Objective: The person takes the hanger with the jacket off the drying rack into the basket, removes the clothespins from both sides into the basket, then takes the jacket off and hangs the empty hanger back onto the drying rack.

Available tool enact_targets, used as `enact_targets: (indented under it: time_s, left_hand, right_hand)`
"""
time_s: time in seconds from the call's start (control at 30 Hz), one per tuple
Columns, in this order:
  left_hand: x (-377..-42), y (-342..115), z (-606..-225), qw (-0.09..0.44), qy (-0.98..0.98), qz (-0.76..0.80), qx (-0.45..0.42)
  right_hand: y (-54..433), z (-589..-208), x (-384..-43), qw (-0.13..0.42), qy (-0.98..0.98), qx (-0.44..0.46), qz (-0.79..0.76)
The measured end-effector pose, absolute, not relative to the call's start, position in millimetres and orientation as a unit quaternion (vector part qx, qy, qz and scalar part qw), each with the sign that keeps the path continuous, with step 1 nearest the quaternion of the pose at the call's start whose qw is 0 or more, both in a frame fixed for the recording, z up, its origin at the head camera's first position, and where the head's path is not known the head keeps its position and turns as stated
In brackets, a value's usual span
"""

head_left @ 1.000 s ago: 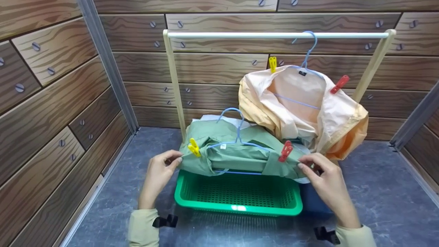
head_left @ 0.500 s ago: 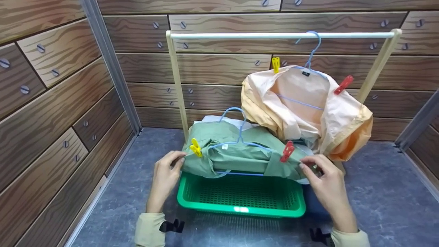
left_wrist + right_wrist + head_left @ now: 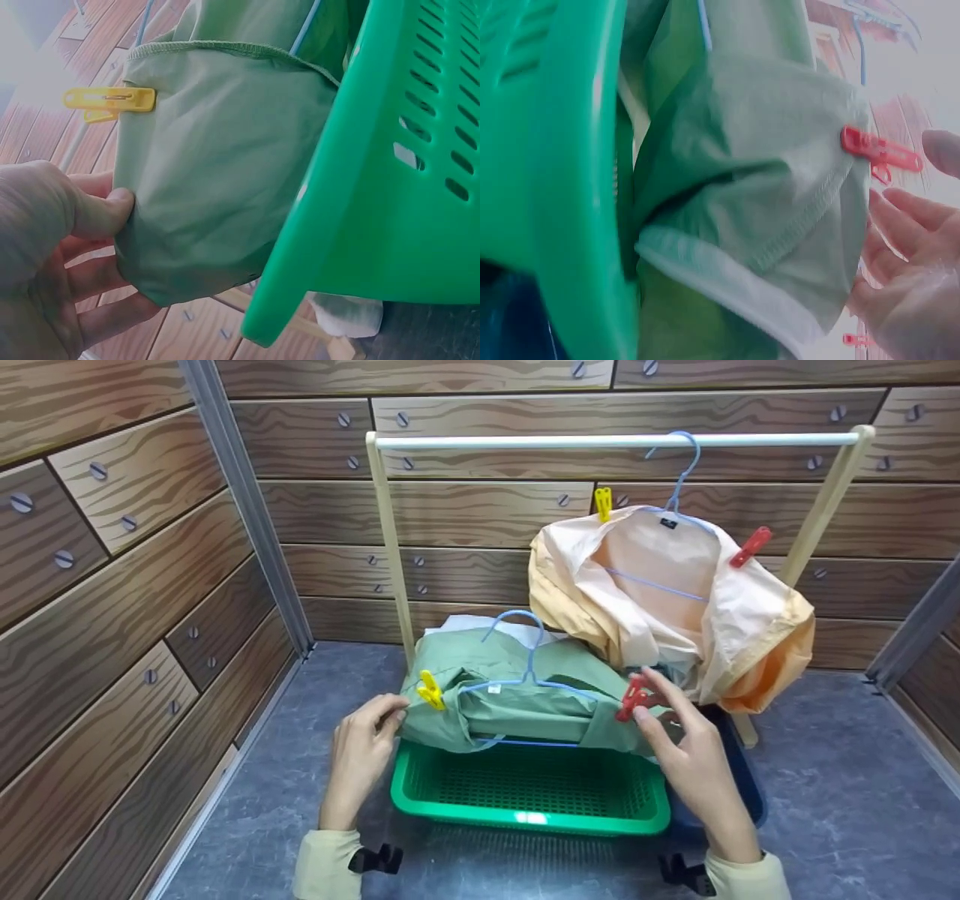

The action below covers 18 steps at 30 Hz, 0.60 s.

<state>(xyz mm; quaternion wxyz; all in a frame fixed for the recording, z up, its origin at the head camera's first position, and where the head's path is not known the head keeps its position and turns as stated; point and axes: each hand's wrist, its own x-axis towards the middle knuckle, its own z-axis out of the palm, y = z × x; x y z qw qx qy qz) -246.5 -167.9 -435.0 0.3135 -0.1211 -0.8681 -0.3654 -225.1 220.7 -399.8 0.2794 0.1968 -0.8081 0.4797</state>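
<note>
A green garment [image 3: 525, 724] on a blue hanger [image 3: 531, 667] lies over the back of the green basket. My left hand [image 3: 360, 757] pinches its left edge between thumb and fingers, below a yellow clothespin [image 3: 430, 690]. At the other shoulder a red clothespin [image 3: 632, 701] is clipped on. Beside it is my right hand [image 3: 694, 754], thumb and fingers extended. In the right wrist view the thumb stands off from the red clothespin [image 3: 881, 148], with the fingers behind the cloth's edge.
Behind, a peach garment [image 3: 570, 585] hangs from a rack's white rail [image 3: 525, 442], with yellow and red clothespins on it. The green basket [image 3: 530, 819] stands in front. A dark blue container [image 3: 750, 795] shows at its right. Wood-patterned walls enclose the space.
My right hand has left the garment's right edge and moved up and left to the red clothespin. The hanger hook has dipped slightly. My left hand keeps its pinch.
</note>
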Motion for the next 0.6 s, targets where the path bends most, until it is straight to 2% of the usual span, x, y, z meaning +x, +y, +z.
enact_targets:
  time_s: [0.13,0.37,0.6]
  left_hand:
    - [-246,-167,-435,0.315,-0.866,-0.368,-0.123]
    - [-245,-166,-432,0.318,-0.867,-0.364,-0.121]
    - [-241,-159,-423,0.377,-0.857,-0.33,-0.121]
  right_hand:
    - [216,-393,-219,0.312,-0.796,0.214,0.473]
    - [226,-404,-226,0.365,-0.807,0.23,0.403]
    - [224,-402,-221,0.407,-0.802,0.207,0.385]
